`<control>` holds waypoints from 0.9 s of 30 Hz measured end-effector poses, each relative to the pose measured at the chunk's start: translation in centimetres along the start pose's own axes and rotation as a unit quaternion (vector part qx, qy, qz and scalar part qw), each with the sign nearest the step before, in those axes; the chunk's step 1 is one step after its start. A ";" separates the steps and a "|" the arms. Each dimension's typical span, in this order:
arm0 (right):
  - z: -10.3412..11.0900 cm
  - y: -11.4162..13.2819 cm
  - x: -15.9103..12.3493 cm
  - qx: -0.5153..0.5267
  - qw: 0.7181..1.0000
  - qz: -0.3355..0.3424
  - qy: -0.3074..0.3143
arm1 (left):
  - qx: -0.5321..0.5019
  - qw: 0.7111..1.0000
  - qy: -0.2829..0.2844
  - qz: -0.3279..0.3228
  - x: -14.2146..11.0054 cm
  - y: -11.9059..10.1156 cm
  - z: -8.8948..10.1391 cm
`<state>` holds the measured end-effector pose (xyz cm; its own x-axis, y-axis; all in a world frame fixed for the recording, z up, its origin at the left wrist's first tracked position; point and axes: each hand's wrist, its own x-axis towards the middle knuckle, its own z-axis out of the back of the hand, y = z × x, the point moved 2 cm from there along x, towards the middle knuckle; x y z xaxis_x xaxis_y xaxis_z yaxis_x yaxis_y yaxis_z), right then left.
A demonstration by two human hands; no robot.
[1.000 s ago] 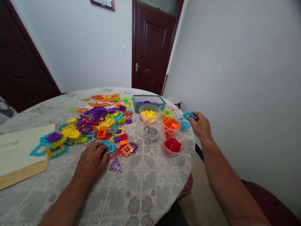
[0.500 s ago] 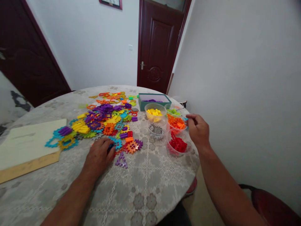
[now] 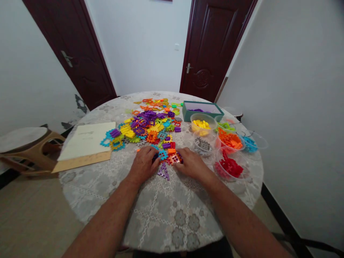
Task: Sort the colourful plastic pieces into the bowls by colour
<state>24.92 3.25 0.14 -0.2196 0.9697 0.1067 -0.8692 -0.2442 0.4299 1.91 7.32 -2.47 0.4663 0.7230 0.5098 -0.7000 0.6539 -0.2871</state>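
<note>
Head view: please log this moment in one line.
left hand: by blue piece | right hand: at orange window piece | purple triangle: between hands

This looks like a room in a home; which room cannot be told. A round table [image 3: 156, 215] wears a patterned, lace-like cloth [image 3: 178, 218], and colourful, toy-like plastic pieces [image 3: 146, 118] lie spread from the middle towards its far edge. Beyond that edge, two dark red panelled doors [image 3: 215, 46] with lever handles [image 3: 189, 68] stand in plain pale walls [image 3: 142, 46], a small switch plate [image 3: 176, 47] between them. Past the left edge, a low wooden stool [image 3: 51, 145] with a rounded pale top stands on a beige floor [image 3: 37, 204], near dark patches [image 3: 80, 103] on the wall
</note>
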 end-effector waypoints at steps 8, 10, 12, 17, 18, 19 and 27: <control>-1.9 -1.9 -0.3 0.180 0.982 0.032 -0.035 | 0.002 1.000 0.019 0.002 -0.1 -1.1 0.3; -2.3 -2.4 0.0 0.252 0.967 -0.006 -0.036 | -0.011 1.000 0.014 0.000 -0.1 -1.3 0.5; -2.6 -2.7 0.2 0.308 0.950 -0.026 -0.047 | -0.027 1.000 0.006 -0.001 0.0 -1.4 0.6; -1.5 -1.7 -0.1 0.272 0.961 0.037 -0.020 | -0.026 0.999 -0.002 -0.019 -0.1 -0.6 0.2; -1.1 -1.3 -0.4 0.240 0.968 0.070 0.001 | -0.019 1.000 -0.002 -0.020 -0.1 -0.4 0.1; -0.8 -0.9 -0.7 0.210 0.972 0.101 0.020 | -0.013 1.000 -0.003 -0.020 -0.1 -0.2 0.0; 0.0 -0.5 -1.5 0.157 0.977 0.129 0.071 | 0.015 1.000 -0.014 -0.012 0.0 0.5 -0.2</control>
<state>25.67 1.93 -0.27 -0.4915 0.8607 0.1329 -0.6025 -0.4462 0.6617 1.66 7.70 -2.74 0.4676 0.7005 0.5391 -0.7049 0.6635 -0.2507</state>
